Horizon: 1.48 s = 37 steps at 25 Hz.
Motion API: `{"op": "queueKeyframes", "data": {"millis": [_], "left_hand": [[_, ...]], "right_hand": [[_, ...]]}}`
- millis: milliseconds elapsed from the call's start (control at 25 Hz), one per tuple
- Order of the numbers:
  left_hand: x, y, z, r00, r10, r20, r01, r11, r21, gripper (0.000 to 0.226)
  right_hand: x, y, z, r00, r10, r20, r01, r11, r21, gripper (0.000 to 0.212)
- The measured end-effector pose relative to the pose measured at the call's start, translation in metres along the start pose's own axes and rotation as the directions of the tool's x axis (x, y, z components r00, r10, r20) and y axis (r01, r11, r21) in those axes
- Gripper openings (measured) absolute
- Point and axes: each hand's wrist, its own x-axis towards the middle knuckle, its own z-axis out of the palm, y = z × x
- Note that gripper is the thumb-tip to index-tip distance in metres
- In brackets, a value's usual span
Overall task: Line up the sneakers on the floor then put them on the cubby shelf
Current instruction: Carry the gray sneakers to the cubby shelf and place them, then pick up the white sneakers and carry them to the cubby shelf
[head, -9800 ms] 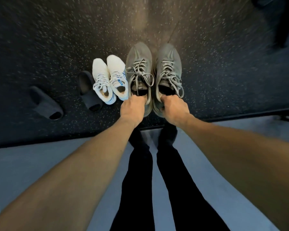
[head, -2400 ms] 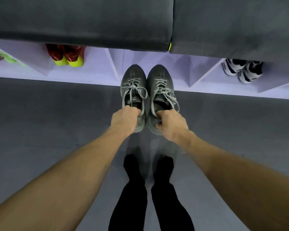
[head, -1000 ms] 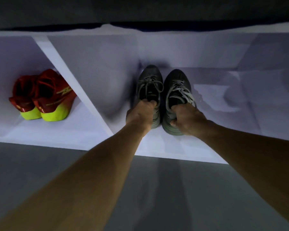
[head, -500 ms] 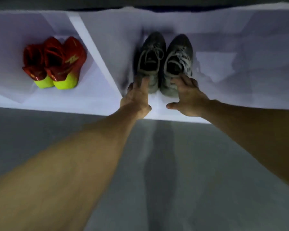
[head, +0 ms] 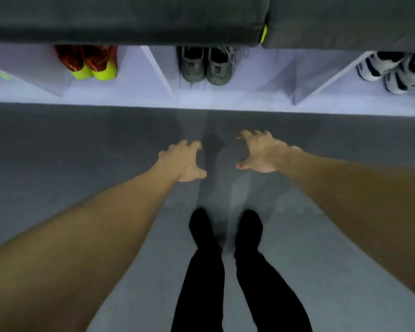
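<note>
So the grey sneakers (head: 207,68) are sitting in the cubby shelf (head: 225,101), in the middle compartment, side by side with the heels pointing out toward the near side. They're tucked over by the left divider of that compartment, with bare shelf to their right. The toes are hidden under the dark grey cushion (head: 130,17) that runs along the top of the shelf, and a second cushion (head: 345,20) butts up against it on the right.

Both hands are out over the grey floor (head: 58,144), well apart from the shelf and not touching anything. The left hand (head: 181,161) has its grip released, fingers spread and loosely bent, holding nothing. Same deal with the right hand (head: 258,152): fingers splayed and a bit clawed, thumb sticking out toward the other hand, nothing in it.

Other stuff: the compartment to the left has a pair of red sneakers with neon yellow heels (head: 91,63), and the one to the right has white sneakers with dark stripes (head: 393,70). Far left edge shows a sliver of something pink and green, too little to tell what. Near the bottom you can see the person's legs in black trousers (head: 225,271) standing on the floor.
</note>
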Motion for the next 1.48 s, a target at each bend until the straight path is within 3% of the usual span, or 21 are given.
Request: {"op": "queueKeyframes", "data": {"millis": [360,640,1000,1240,1360,1480], "left_hand": [[-0.22,0.057,-0.068,1.0,-0.018,0.009,0.019,0.997,-0.068,0.079],[-0.329,0.077,-0.105,0.993,-0.094,-0.076,0.08,0.983,-0.163,0.072],[-0.379,0.078,-0.083,0.956,-0.245,-0.163,0.188,0.935,-0.301,0.07],[-0.396,0.067,-0.071,0.928,-0.356,-0.108,0.288,0.871,-0.397,0.071],[-0.413,0.052,-0.058,0.879,-0.462,-0.12,0.34,0.781,-0.524,0.069],[-0.436,0.028,-0.036,0.799,-0.591,-0.11,0.372,0.63,-0.682,0.066]], "right_hand": [[-0.207,-0.026,-0.083,1.0,-0.01,-0.011,0.01,1.0,-0.005,0.074],[-0.302,-0.051,-0.117,0.995,-0.031,-0.093,0.034,0.999,0.032,0.068],[-0.337,-0.055,-0.094,0.988,-0.15,-0.04,0.148,0.987,-0.062,0.063],[-0.325,-0.073,-0.113,0.971,-0.239,-0.024,0.234,0.962,-0.143,0.062],[-0.313,-0.102,-0.117,0.949,-0.315,0.015,0.312,0.928,-0.203,0.062],[-0.308,-0.146,-0.111,0.914,-0.396,0.086,0.404,0.879,-0.254,0.06]]}}
